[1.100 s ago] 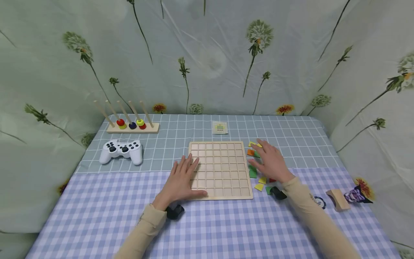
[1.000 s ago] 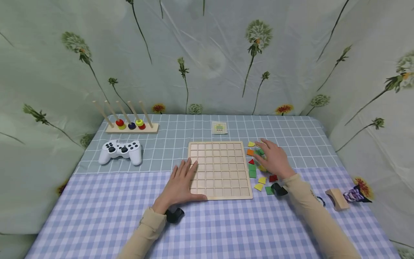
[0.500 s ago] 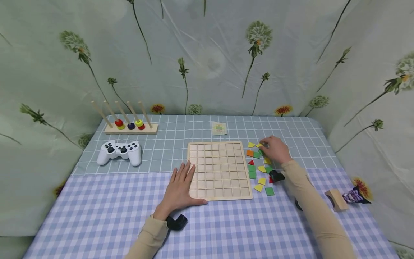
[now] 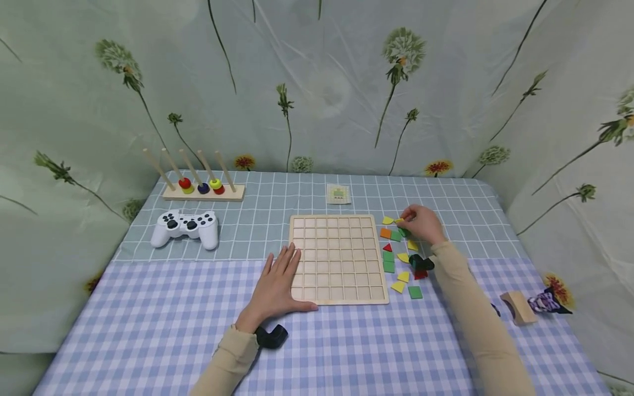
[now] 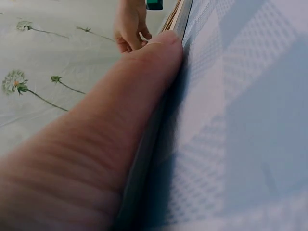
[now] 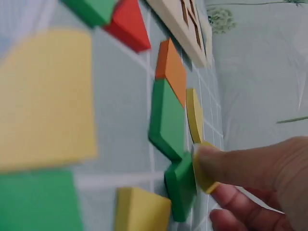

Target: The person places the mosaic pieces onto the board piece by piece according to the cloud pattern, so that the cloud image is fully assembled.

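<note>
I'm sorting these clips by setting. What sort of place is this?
Probably a makeshift indoor play or recording corner: a table under checked cloth, floral sheets hung as walls, and toys laid out, a wooden grid board, coloured tiles, a peg stacker.

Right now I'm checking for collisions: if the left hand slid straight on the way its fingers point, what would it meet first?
The left hand already rests on the wooden grid board; farther on, probably the small card.

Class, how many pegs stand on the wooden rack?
5 pegs, in one row on the rack at the table's far left, behind the controller. Rings sit on the middle three. None looks hidden.
</note>
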A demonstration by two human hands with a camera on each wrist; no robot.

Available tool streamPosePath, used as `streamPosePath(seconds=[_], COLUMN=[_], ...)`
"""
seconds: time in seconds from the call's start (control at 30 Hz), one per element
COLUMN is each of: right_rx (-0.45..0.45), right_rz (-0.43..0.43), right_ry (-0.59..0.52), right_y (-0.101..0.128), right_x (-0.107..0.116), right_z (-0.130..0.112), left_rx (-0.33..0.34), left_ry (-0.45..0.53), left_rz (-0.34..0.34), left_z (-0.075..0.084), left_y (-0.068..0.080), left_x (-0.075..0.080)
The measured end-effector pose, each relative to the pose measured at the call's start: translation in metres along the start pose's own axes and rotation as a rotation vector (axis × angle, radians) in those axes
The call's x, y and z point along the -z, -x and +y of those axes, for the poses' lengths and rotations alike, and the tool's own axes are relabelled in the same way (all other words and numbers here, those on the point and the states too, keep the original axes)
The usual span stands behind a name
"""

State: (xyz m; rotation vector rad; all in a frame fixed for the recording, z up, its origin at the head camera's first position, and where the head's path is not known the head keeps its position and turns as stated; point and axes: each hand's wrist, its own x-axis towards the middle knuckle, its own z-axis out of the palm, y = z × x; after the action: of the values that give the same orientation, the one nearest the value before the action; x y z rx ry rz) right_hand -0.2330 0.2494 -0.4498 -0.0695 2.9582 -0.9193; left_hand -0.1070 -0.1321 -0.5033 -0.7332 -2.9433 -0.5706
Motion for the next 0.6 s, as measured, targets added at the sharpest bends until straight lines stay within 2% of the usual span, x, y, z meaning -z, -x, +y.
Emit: streamPosePath(seconds=[0.1,0.23,0.43,0.6], right_rx=[0.030,0.140,0.238,0.254], right_rz=[0.068,0.113,0.038,-0.026], right_ry=[-0.065,-0.153,-0.272,-0.352], right_y=[0.002,0.005,0.009,0.007], right_x=[-0.006,-0.020,-0.044,-0.065], right_z=[-0.002,-0.016,-0.059,-0.088], left_rx=[0.004,0.014,0.009,0.020], left_ry=[0.020,0.036,0.035,0.037], left_rz=[0.008,0.019,0.028,0.021], left_z=[-0.001,-0.001,0.000,0.002], left_y=[0.000,0.000,0.000,0.001], left_x=[0.000,-0.002,-0.002,0.001])
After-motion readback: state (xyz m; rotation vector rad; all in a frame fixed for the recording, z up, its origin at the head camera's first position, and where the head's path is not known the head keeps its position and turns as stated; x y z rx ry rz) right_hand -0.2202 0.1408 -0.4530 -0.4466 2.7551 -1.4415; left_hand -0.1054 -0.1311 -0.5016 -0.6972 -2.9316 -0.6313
